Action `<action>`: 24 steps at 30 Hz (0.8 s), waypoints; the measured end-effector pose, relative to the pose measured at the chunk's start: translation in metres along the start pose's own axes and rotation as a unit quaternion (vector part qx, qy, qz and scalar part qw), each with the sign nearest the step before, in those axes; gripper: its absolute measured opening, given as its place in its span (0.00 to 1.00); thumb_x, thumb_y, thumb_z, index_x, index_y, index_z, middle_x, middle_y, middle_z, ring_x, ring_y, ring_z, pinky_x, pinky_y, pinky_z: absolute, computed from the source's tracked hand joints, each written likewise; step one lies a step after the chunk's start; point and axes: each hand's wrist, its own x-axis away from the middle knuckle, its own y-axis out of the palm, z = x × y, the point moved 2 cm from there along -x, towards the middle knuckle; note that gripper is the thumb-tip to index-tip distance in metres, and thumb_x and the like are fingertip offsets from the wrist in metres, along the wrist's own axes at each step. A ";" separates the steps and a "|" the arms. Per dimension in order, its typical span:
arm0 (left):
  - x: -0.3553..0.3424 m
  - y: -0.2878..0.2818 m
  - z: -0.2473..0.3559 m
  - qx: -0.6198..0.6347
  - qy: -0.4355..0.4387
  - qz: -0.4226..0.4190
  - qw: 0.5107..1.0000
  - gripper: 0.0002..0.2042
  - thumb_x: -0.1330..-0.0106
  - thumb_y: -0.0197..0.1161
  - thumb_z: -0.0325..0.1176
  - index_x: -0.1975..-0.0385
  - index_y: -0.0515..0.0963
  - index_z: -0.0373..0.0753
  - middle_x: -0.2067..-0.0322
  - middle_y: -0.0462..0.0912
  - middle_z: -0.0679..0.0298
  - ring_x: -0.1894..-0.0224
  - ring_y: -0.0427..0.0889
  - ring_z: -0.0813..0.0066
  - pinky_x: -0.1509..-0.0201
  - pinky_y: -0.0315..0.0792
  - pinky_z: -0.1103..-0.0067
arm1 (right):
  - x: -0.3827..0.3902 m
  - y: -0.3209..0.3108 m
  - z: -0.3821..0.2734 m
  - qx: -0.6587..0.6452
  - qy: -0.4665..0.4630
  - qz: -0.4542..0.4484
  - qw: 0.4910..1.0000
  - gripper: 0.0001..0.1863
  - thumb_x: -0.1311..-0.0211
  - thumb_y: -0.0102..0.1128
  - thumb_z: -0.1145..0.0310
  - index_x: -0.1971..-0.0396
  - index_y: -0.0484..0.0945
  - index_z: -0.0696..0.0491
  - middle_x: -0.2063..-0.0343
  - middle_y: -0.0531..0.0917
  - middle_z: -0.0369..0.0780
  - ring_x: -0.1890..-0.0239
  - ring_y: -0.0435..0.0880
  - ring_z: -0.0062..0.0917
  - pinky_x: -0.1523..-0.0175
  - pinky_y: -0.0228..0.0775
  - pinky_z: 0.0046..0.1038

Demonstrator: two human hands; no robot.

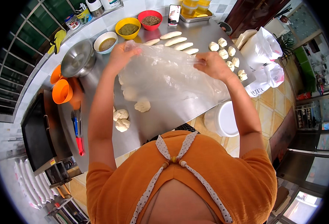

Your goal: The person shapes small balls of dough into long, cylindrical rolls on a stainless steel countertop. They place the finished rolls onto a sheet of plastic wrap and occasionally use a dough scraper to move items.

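Steel worktop (172,115) carries four dough logs (175,41) and seven dough balls (227,54) beyond a clear plastic sheet (164,76). Both arms reach forward, left hand (121,54) and right hand (213,64) each pinching a top corner of the sheet, held stretched above the worktop.

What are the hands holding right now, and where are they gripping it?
Both hands, left hand and right hand, hold a clear thin plastic sheet by its far top corners.

Clear plastic sheet (164,74) between both hands
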 end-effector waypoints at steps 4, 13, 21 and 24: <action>-0.007 -0.027 -0.005 0.080 -0.020 0.043 0.996 0.11 0.36 0.66 0.37 0.63 0.81 0.36 0.70 0.83 0.69 0.70 0.79 0.82 0.61 0.74 0.82 | -0.006 -0.007 0.026 -0.108 0.030 -0.009 0.994 0.12 0.40 0.59 0.66 0.69 0.79 0.62 0.74 0.85 0.47 0.71 0.85 0.33 0.60 0.74 0.32; -0.045 -0.074 0.012 -0.052 0.051 0.195 0.978 0.10 0.35 0.65 0.38 0.66 0.82 0.36 0.75 0.79 0.72 0.74 0.75 0.85 0.66 0.71 0.86 | -0.010 -0.016 0.057 -0.418 0.172 -0.081 0.888 0.14 0.43 0.62 0.65 0.63 0.81 0.62 0.71 0.86 0.41 0.67 0.85 0.30 0.57 0.77 0.31; -0.081 0.007 0.079 -0.100 0.224 0.043 0.968 0.05 0.37 0.65 0.27 0.70 0.79 0.32 0.79 0.78 0.69 0.74 0.73 0.84 0.70 0.70 0.82 | -0.086 0.025 -0.019 -0.166 -0.119 0.153 0.967 0.32 0.47 0.72 0.54 0.46 0.77 0.58 0.53 0.84 0.46 0.50 0.82 0.32 0.44 0.72 0.33; -0.078 0.024 0.106 -0.076 0.204 -0.076 0.973 0.08 0.37 0.66 0.30 0.61 0.80 0.34 0.71 0.83 0.64 0.67 0.78 0.82 0.62 0.74 0.80 | -0.126 0.008 -0.008 -0.302 -0.038 0.135 0.943 0.22 0.42 0.69 0.59 0.55 0.82 0.60 0.63 0.86 0.42 0.62 0.84 0.23 0.53 0.75 0.26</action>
